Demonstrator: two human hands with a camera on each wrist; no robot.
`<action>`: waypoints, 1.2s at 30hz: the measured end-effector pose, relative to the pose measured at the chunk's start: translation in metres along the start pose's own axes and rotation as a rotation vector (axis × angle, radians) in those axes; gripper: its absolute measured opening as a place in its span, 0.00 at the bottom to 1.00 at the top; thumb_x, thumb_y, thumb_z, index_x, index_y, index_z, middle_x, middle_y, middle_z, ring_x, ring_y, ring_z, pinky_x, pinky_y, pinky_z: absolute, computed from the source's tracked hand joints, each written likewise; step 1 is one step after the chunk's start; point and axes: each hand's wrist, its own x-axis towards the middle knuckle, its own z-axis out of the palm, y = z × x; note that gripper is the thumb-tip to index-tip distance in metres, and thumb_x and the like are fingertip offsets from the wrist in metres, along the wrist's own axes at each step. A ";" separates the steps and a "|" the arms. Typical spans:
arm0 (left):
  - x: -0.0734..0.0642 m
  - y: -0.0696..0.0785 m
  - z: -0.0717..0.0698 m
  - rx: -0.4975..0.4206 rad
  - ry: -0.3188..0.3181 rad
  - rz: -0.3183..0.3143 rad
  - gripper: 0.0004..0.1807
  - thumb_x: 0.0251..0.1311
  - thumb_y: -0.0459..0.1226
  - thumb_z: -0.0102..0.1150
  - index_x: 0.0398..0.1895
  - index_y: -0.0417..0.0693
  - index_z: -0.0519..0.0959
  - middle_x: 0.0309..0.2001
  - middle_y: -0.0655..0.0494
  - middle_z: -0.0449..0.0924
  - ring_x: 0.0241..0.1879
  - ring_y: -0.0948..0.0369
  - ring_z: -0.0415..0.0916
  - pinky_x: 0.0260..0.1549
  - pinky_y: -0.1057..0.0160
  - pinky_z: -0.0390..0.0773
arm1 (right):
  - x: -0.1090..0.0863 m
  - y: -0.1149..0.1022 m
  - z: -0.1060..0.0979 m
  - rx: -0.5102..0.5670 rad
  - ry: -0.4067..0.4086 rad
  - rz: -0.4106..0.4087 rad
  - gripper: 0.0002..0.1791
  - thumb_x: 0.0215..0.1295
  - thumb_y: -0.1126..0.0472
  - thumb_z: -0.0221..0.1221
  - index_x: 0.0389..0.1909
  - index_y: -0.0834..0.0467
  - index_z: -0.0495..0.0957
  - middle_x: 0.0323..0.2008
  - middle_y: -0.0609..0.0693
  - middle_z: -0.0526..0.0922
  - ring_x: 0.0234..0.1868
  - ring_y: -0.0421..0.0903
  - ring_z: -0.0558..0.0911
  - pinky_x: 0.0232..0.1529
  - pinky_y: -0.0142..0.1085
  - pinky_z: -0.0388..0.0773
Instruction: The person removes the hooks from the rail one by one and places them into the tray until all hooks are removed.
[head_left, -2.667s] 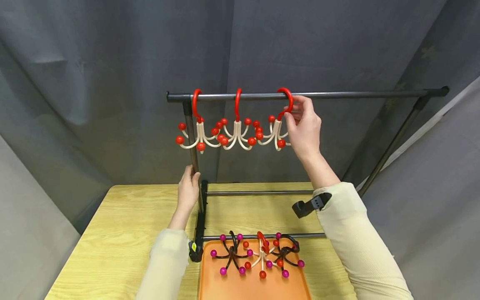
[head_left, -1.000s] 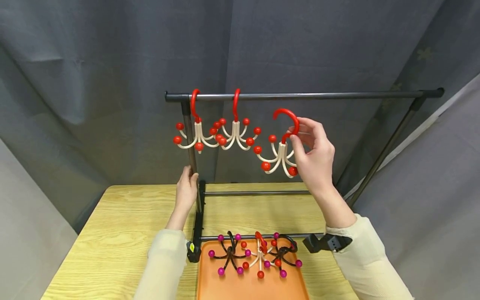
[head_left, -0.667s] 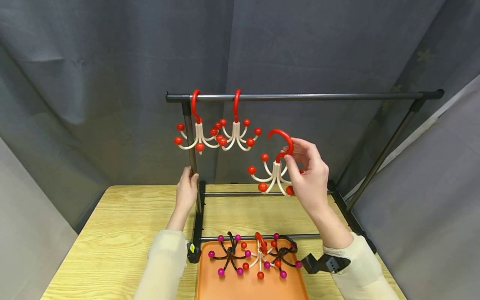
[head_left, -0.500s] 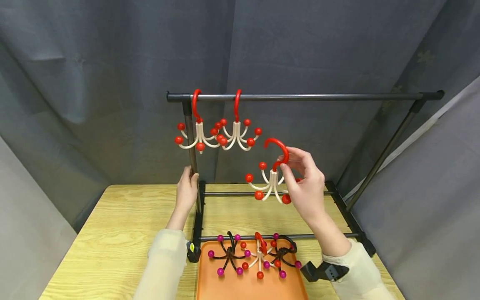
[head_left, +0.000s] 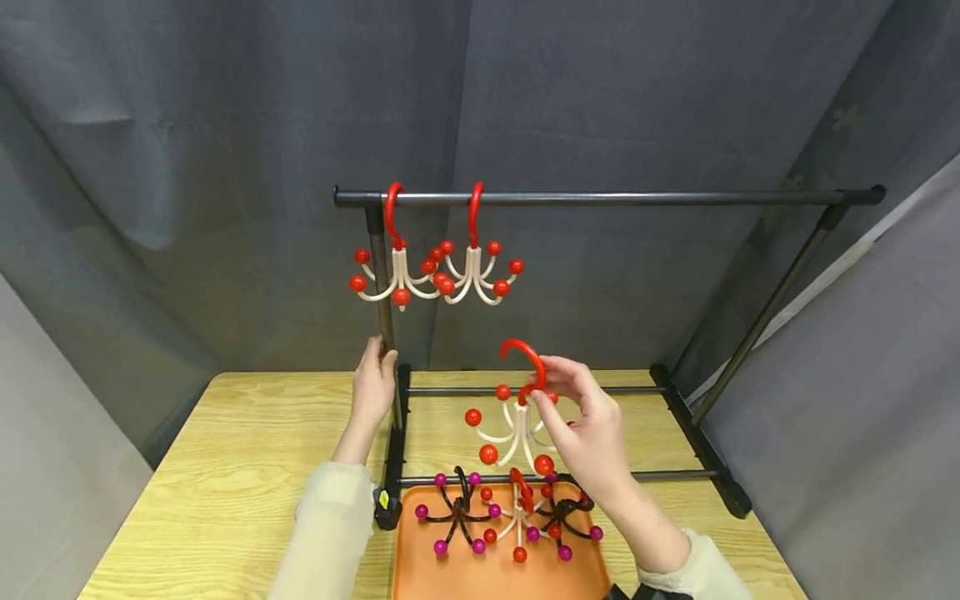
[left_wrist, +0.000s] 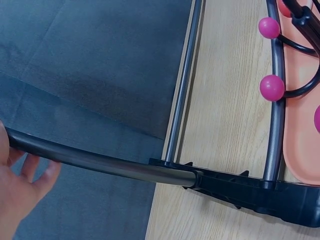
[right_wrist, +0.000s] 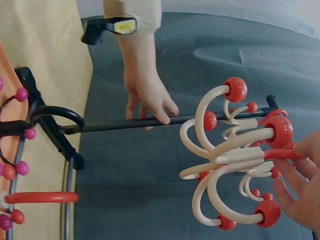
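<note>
My right hand pinches the red hook of a white octopus hanger with red balls on its curved arms. It is held upright, clear of the top bar, overlapping the rack's lower front bar in the head view. My left hand grips the left post of the black clothes rack, its fingers wrapped around the tube. Two matching hangers, one at the left end and another beside it, hang from the top bar.
Below, an orange tray bears a black hanger with magenta balls, a white one with red balls, and another black one, crowded at its far end. The rack's right foot stands on the wooden table.
The third hanger came off the top bar in my right hand, then moved down and slightly left toward the tray. My left hand has stayed on the post.
</note>
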 end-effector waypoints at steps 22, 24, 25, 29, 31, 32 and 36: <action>0.000 -0.002 0.001 0.016 -0.005 -0.012 0.14 0.66 0.40 0.44 0.52 0.45 0.66 0.43 0.42 0.73 0.39 0.46 0.73 0.37 0.47 0.71 | -0.071 -0.002 0.025 0.155 -0.114 0.276 0.17 0.49 0.73 0.63 0.42 0.57 0.77 0.33 0.49 0.83 0.34 0.43 0.83 0.35 0.30 0.77; 0.000 -0.002 0.001 0.016 0.000 -0.006 0.14 0.66 0.40 0.44 0.52 0.44 0.66 0.42 0.43 0.73 0.38 0.46 0.73 0.37 0.47 0.71 | -0.077 -0.001 0.028 0.190 -0.121 0.310 0.17 0.49 0.74 0.63 0.40 0.58 0.77 0.33 0.50 0.84 0.34 0.43 0.83 0.35 0.30 0.77; 0.000 -0.002 0.001 0.018 0.002 -0.001 0.14 0.66 0.39 0.44 0.52 0.44 0.66 0.41 0.42 0.73 0.37 0.46 0.73 0.37 0.47 0.71 | -0.079 -0.001 0.029 0.199 -0.123 0.313 0.16 0.49 0.74 0.63 0.39 0.58 0.77 0.33 0.50 0.84 0.34 0.42 0.83 0.34 0.30 0.77; -0.001 -0.002 0.001 0.012 0.013 -0.004 0.14 0.66 0.38 0.45 0.52 0.44 0.67 0.41 0.42 0.73 0.37 0.46 0.73 0.37 0.46 0.71 | -0.090 0.000 0.035 0.248 -0.137 0.324 0.15 0.49 0.75 0.63 0.37 0.59 0.76 0.34 0.53 0.83 0.35 0.39 0.82 0.31 0.31 0.78; -0.001 -0.001 0.001 0.013 0.013 -0.011 0.14 0.66 0.38 0.45 0.52 0.44 0.67 0.41 0.42 0.74 0.38 0.46 0.73 0.37 0.46 0.71 | -0.095 0.000 0.037 0.262 -0.148 0.319 0.14 0.48 0.75 0.63 0.37 0.60 0.76 0.34 0.53 0.82 0.35 0.37 0.82 0.30 0.31 0.78; -0.002 -0.001 0.001 0.012 0.012 -0.017 0.14 0.66 0.38 0.45 0.52 0.44 0.67 0.41 0.42 0.73 0.38 0.46 0.72 0.37 0.46 0.71 | -0.097 -0.001 0.038 0.273 -0.157 0.325 0.14 0.48 0.75 0.63 0.37 0.59 0.76 0.35 0.54 0.81 0.35 0.37 0.82 0.30 0.32 0.78; -0.001 -0.002 0.001 0.011 0.002 -0.024 0.14 0.66 0.39 0.45 0.52 0.44 0.66 0.41 0.42 0.73 0.38 0.47 0.72 0.38 0.47 0.71 | -0.104 -0.003 0.040 0.269 -0.201 0.344 0.13 0.49 0.71 0.64 0.36 0.57 0.76 0.35 0.51 0.81 0.35 0.38 0.82 0.34 0.34 0.78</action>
